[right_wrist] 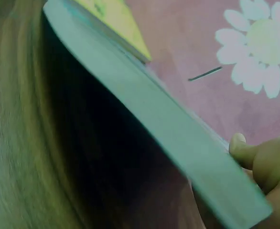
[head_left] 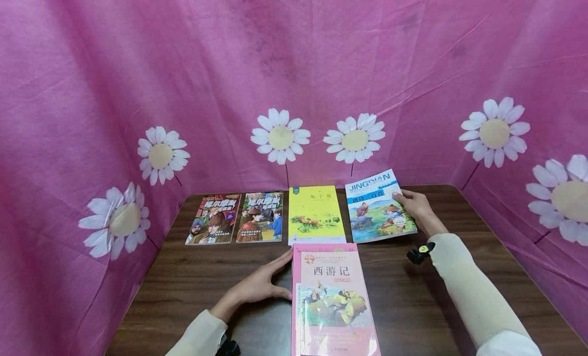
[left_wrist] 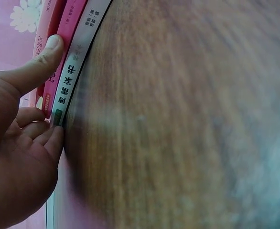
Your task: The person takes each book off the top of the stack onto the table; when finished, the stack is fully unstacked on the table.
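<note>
At the bottom of the frame, right of centre, a stack of books [head_left: 337,315] lies on the brown wooden table [head_left: 184,284], a pale pink cover with an illustration on top. Against its left edge is the left hand [head_left: 259,284], thumb and fingers parted and grasping nothing. In the left wrist view the thumb [left_wrist: 49,55] lies along the pink spines and the fingertips touch the lower end of the stack, where a whitish spine [left_wrist: 73,76] with black characters rests lowest. A black wrist device [head_left: 228,347] shows under the cream left sleeve [head_left: 199,335].

Further up, at right of centre, the right hand [head_left: 417,209] grips the blue-and-white book [head_left: 374,213] by its right edge, thumb on the cover. The book lies slanted in the frame; the right wrist view shows its pale page edge with a dark gap beneath. Whether its far corner touches the table, I cannot tell.

Just left of it lies a yellow book [head_left: 317,220], its lower edge close by the stack's upper end. Further left are two comic-style books, a red one [head_left: 213,220] and a darker one [head_left: 260,218], side by side.

Behind everything hangs a pink cloth [head_left: 220,65] printed with white daisies [head_left: 280,137].
</note>
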`<action>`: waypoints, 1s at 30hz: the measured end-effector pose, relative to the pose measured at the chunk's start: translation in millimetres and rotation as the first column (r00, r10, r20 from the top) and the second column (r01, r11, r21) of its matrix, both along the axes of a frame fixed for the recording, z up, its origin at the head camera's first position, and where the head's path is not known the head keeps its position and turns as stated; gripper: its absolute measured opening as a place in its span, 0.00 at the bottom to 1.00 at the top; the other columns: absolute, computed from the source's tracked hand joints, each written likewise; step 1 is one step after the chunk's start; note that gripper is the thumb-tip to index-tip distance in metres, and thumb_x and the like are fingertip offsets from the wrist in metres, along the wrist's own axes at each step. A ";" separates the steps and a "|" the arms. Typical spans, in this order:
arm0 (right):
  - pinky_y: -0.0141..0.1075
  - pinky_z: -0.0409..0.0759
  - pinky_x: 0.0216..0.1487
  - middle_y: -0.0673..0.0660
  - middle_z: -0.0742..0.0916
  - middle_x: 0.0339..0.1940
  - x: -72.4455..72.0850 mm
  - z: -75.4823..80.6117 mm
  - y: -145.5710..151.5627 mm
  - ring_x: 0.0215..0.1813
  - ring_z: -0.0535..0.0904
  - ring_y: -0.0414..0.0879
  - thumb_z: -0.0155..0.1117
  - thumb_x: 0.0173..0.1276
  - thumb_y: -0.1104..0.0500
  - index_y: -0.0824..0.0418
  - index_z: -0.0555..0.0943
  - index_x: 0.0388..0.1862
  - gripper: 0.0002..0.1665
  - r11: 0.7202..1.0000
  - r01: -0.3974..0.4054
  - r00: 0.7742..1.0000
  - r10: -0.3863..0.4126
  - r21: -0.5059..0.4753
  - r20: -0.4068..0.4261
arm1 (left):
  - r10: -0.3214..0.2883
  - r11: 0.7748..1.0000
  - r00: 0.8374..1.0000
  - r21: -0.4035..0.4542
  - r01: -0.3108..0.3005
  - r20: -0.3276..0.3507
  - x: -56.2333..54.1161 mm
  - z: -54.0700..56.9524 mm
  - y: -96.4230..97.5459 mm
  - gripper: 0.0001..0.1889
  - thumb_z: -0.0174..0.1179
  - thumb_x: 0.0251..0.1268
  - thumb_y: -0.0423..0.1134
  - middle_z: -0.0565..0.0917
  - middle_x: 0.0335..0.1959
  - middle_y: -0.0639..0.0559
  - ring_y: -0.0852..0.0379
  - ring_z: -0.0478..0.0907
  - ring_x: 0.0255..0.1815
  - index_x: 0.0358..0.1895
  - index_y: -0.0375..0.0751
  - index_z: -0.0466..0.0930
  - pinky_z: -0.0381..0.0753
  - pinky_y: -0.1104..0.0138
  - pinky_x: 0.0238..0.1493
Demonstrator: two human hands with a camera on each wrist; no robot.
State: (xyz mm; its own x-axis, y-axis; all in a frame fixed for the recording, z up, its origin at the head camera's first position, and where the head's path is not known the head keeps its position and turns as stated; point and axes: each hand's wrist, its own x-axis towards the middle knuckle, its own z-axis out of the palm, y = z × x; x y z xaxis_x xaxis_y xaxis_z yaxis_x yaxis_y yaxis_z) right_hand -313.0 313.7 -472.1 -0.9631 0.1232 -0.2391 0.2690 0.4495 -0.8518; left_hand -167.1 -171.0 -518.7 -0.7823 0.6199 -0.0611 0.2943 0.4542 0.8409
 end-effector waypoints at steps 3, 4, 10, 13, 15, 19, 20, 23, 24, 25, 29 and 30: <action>0.56 0.79 0.65 0.76 0.64 0.84 -2.1 -4.6 1.4 0.75 0.69 0.71 0.47 0.87 0.39 0.64 0.53 0.88 0.45 0.998 -0.034 0.999 0.034 0.052 -0.004 | 0.003 1.000 1.000 0.005 -0.003 0.002 0.0 -0.4 0.6 0.58 0.80 0.58 0.48 0.49 0.90 0.55 0.42 0.49 0.89 0.88 0.53 0.52 0.52 0.38 0.85; 0.53 0.80 0.62 0.77 0.66 0.82 -2.1 -6.3 1.9 0.72 0.72 0.69 0.49 0.87 0.41 0.67 0.53 0.87 0.45 0.995 -0.055 0.998 0.056 0.082 -0.008 | 0.004 1.000 1.000 0.004 -0.004 0.003 0.1 -0.3 0.5 0.58 0.80 0.58 0.48 0.48 0.90 0.55 0.42 0.49 0.89 0.88 0.53 0.52 0.52 0.39 0.85; 0.62 0.81 0.62 0.82 0.75 0.72 3.8 -15.1 -0.4 0.65 0.77 0.72 0.60 0.81 0.53 0.79 0.59 0.81 0.43 0.944 -0.118 0.991 0.132 0.307 -0.026 | 0.005 1.000 1.000 0.002 -0.005 0.015 0.6 0.2 0.1 0.58 0.80 0.58 0.48 0.48 0.90 0.55 0.42 0.48 0.90 0.88 0.52 0.52 0.51 0.40 0.86; 0.68 0.74 0.71 0.83 0.73 0.73 6.9 -16.7 -4.8 0.71 0.72 0.76 0.62 0.80 0.53 0.79 0.59 0.81 0.43 0.910 -0.094 0.990 0.127 0.403 -0.056 | 0.008 1.000 1.000 0.008 -0.008 0.018 0.6 0.3 0.4 0.57 0.80 0.58 0.47 0.48 0.90 0.55 0.42 0.48 0.90 0.88 0.52 0.52 0.51 0.39 0.86; 0.69 0.72 0.73 0.84 0.71 0.74 8.4 -16.4 -8.2 0.73 0.69 0.78 0.62 0.80 0.54 0.80 0.59 0.81 0.44 0.891 -0.084 0.988 0.131 0.445 -0.076 | 0.009 1.000 1.000 0.009 -0.009 0.019 0.7 0.1 0.4 0.57 0.80 0.59 0.47 0.48 0.90 0.55 0.42 0.48 0.90 0.88 0.53 0.52 0.51 0.38 0.85; 0.70 0.71 0.72 0.85 0.71 0.73 10.0 -16.9 -11.7 0.73 0.68 0.79 0.64 0.79 0.55 0.82 0.61 0.78 0.43 0.875 -0.073 0.985 0.139 0.478 -0.104 | 0.011 1.000 1.000 0.008 -0.011 0.023 1.0 0.1 0.1 0.57 0.80 0.59 0.47 0.48 0.90 0.55 0.42 0.48 0.90 0.88 0.54 0.52 0.51 0.38 0.85; 0.70 0.71 0.73 0.85 0.71 0.73 10.0 -17.5 -12.0 0.73 0.68 0.79 0.63 0.79 0.56 0.82 0.62 0.77 0.41 0.878 -0.069 0.985 0.137 0.474 -0.110 | 0.012 1.000 1.000 0.011 -0.012 0.026 1.1 0.4 0.2 0.57 0.80 0.59 0.47 0.48 0.90 0.56 0.42 0.48 0.90 0.88 0.54 0.52 0.51 0.38 0.85; 0.70 0.71 0.73 0.84 0.71 0.73 10.1 -20.1 -11.7 0.74 0.68 0.79 0.63 0.79 0.56 0.81 0.65 0.76 0.39 0.886 -0.060 0.984 0.129 0.460 -0.120 | 0.012 1.000 1.000 0.013 -0.013 0.028 0.9 0.9 0.0 0.57 0.80 0.59 0.47 0.48 0.90 0.56 0.43 0.48 0.90 0.88 0.54 0.52 0.51 0.38 0.86; 0.70 0.70 0.73 0.84 0.71 0.73 9.7 -21.1 -11.0 0.74 0.68 0.79 0.63 0.79 0.56 0.81 0.65 0.76 0.39 0.888 -0.058 0.984 0.128 0.455 -0.124 | 0.012 1.000 1.000 0.014 -0.012 0.029 0.7 0.9 0.2 0.57 0.80 0.59 0.47 0.48 0.90 0.56 0.43 0.48 0.90 0.88 0.55 0.52 0.51 0.38 0.86; 0.70 0.70 0.73 0.84 0.71 0.74 9.7 -22.1 -10.4 0.74 0.67 0.79 0.63 0.80 0.56 0.81 0.65 0.77 0.39 0.891 -0.057 0.984 0.127 0.451 -0.126 | 0.011 1.000 1.000 0.013 -0.011 0.029 0.5 0.7 0.2 0.57 0.80 0.59 0.47 0.48 0.90 0.56 0.43 0.48 0.90 0.88 0.55 0.52 0.51 0.38 0.85; 0.71 0.69 0.74 0.84 0.69 0.74 10.6 -23.6 -9.4 0.75 0.65 0.79 0.62 0.81 0.55 0.81 0.64 0.77 0.39 0.895 -0.066 0.984 0.132 0.441 -0.120 | 0.010 1.000 0.999 0.012 -0.010 0.031 0.4 0.3 0.3 0.57 0.80 0.59 0.47 0.48 0.90 0.55 0.42 0.48 0.90 0.88 0.55 0.52 0.51 0.38 0.85; 0.71 0.69 0.74 0.84 0.69 0.74 11.0 -23.5 -9.2 0.75 0.66 0.80 0.62 0.81 0.55 0.81 0.64 0.77 0.39 0.894 -0.072 0.983 0.139 0.443 -0.119 | 0.010 1.000 0.999 0.011 -0.011 0.031 0.5 0.2 0.3 0.57 0.80 0.59 0.47 0.48 0.90 0.55 0.42 0.48 0.90 0.88 0.55 0.52 0.51 0.38 0.85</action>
